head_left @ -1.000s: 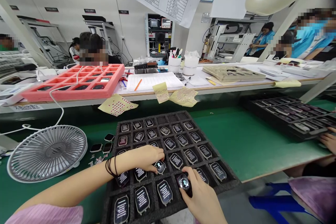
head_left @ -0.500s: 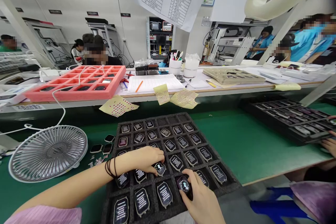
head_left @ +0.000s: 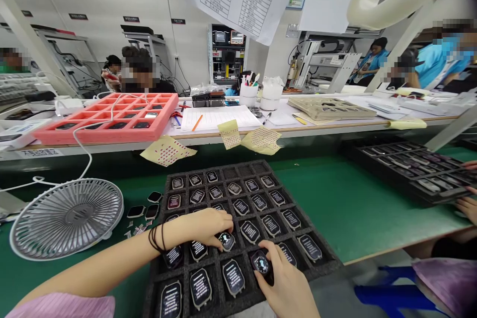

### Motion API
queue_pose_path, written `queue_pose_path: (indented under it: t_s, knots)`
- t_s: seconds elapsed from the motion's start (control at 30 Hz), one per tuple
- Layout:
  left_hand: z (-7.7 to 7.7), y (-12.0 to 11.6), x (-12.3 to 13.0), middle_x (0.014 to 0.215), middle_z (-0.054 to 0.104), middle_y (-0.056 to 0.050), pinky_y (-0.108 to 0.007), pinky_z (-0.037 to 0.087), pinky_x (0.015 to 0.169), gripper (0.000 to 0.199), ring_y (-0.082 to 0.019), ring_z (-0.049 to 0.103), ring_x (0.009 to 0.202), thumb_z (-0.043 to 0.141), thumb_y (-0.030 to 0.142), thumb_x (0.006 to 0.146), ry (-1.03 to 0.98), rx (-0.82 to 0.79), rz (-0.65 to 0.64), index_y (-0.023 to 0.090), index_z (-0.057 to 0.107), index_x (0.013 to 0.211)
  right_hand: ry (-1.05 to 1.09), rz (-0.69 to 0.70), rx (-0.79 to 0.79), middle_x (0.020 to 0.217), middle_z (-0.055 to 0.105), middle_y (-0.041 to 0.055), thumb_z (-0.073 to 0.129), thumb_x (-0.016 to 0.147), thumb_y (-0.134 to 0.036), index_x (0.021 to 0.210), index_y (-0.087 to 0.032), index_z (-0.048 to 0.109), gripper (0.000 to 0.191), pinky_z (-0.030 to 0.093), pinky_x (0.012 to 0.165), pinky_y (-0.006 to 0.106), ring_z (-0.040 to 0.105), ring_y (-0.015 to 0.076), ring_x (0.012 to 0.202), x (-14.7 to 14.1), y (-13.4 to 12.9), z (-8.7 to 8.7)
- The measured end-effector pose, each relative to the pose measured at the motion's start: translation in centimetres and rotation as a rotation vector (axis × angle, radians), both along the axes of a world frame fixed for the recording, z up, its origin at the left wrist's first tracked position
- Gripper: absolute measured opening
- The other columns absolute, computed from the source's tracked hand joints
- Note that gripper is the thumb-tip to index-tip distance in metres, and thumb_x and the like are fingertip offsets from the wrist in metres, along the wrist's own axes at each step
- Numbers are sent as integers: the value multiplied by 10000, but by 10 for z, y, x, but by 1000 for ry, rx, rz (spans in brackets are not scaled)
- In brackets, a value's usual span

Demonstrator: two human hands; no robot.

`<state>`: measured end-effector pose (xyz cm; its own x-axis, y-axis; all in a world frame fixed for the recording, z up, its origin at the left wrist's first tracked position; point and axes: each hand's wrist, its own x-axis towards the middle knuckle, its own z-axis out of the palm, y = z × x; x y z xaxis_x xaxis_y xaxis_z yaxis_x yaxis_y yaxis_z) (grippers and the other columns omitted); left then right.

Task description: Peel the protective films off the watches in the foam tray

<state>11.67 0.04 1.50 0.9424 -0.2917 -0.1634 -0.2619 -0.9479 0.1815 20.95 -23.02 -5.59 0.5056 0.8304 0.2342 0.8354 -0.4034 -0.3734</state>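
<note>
A black foam tray (head_left: 238, 165) of watches sits on the green bench (head_left: 357, 208) — the left hand (head_left: 203, 228) is half-closed, fingertips curled over a watch (head_left: 226, 241) in its compartment; the right hand (head_left: 285, 283) pinches a second watch (head_left: 260, 262) in the next row down.

This is an electronics assembly workshop: a green-topped surface (head_left: 346, 203) carries a black foam tray (head_left: 261, 166) of rounded-rectangular watch-like devices (head_left: 233, 278), with white benchtop press machines (head_left: 324, 59) and blue-smocked workers (head_left: 372, 62) beyond.
</note>
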Motion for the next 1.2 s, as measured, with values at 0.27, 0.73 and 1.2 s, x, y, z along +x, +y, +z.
queue_pose_path:
  t_s: [0.27,0.73,1.2]
  knots:
    - [0,-1,2,955,651,-72,-304,504,737,361,-236,626,882,776,328,708,11,1,-4,167,595,976,6,30,-11,914,647,14,482,763,-168,1019,-265,479,274,488,462,243,668,174,609,-1,0,8]
    - [-3,2,1,924,656,-49,-295,495,748,367,-220,624,855,791,339,688,-10,-22,9,175,607,959,-25,-5,35,885,629,9,455,782,-183,1053,-265,442,283,477,467,252,665,182,619,-2,-1,-1]
    - [-7,5,1,897,642,-35,-280,483,695,374,-209,611,822,794,356,681,-9,-82,21,192,598,953,-11,-13,81,839,605,-9,451,775,-182,1004,-276,457,248,434,453,250,642,178,592,-4,0,-6]
